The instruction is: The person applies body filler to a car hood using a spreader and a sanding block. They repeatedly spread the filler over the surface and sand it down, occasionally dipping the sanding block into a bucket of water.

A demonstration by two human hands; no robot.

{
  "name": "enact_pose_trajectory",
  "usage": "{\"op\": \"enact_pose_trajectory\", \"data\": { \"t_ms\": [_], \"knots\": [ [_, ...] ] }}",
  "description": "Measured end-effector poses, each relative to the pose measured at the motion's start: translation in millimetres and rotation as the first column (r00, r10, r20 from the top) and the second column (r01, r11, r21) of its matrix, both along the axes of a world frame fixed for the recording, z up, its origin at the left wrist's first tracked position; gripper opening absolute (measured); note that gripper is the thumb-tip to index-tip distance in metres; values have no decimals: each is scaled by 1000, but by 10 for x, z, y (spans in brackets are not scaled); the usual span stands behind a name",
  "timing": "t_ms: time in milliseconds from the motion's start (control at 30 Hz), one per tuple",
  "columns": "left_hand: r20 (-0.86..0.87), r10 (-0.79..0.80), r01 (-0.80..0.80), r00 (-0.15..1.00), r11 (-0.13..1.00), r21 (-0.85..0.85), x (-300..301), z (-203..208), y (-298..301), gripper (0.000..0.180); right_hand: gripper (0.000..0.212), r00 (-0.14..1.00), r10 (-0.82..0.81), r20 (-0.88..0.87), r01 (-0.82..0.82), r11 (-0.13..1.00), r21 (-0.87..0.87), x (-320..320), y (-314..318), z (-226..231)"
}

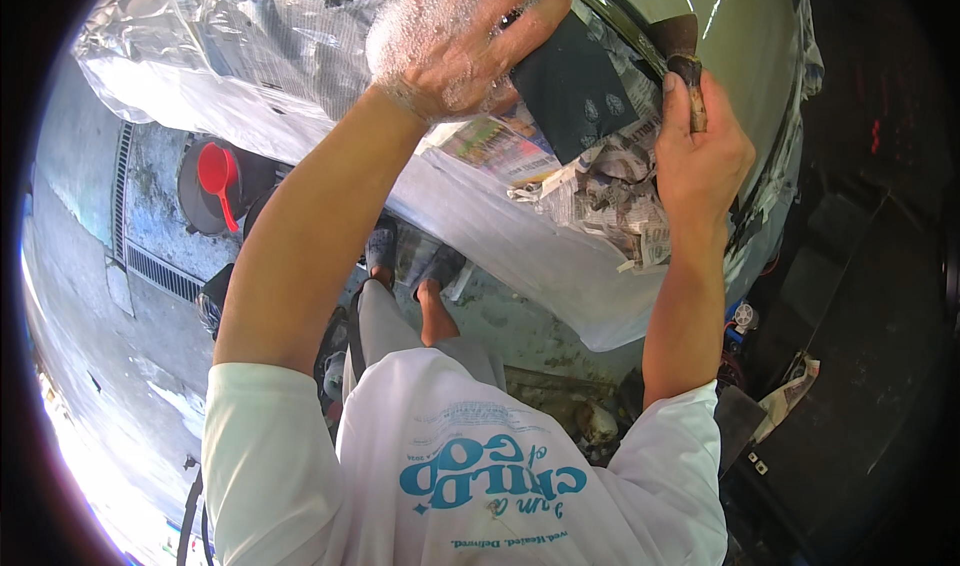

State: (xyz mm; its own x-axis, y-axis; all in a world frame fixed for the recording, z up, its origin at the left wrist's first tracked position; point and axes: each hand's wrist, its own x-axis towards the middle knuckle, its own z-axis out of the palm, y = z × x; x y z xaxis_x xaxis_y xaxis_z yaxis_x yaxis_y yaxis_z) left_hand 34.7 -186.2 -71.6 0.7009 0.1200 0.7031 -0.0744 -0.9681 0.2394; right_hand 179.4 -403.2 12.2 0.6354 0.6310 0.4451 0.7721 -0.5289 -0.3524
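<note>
My left hand (450,46), coated in white suds, is closed on a dark sheet of wet sandpaper (575,91) at its upper corner. The sheet hangs over newspaper masking (620,191), with a few wet spots on its face. My right hand (705,151) grips a putty knife (675,36) by its short, worn handle, thumb along the side. Its wide, brownish blade points away from me, over the edge of a glossy greenish-grey car panel (745,26). Whether the blade touches the panel I cannot tell.
Plastic sheeting (560,276) and newspaper drape the car in front of me. At left, a red dipper (217,171) lies on a dark round container (195,206), near a floor drain grate (160,271). Dark flat panels (870,326) stand at right. My feet (432,266) are below.
</note>
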Motion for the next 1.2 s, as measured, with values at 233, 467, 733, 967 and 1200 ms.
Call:
{"op": "enact_pose_trajectory", "data": {
  "t_ms": [233,467,733,967,1200],
  "knots": [
    [23,42,-44,999,991,127,-55,131,-56,74,21,999,-28,33,27,1000,7,-69,27,-8],
    [37,-46,46,998,999,8,7,17,2,81,22,997,-10,79,8,999,31,-22,24,-22],
    [70,-1,-2,998,999,41,23,78,-12,67,23,987,84,141,-80,996,-34,-51,203,37],
    [-75,29,-24,997,998,64,-56,292,16,57,27,997,-58,44,59,998,-31,-115,-49,28],
    [-103,17,-12,995,998,54,-20,272,40,54,26,998,-2,61,1,1000,18,-62,-11,-9]
  ]
}}
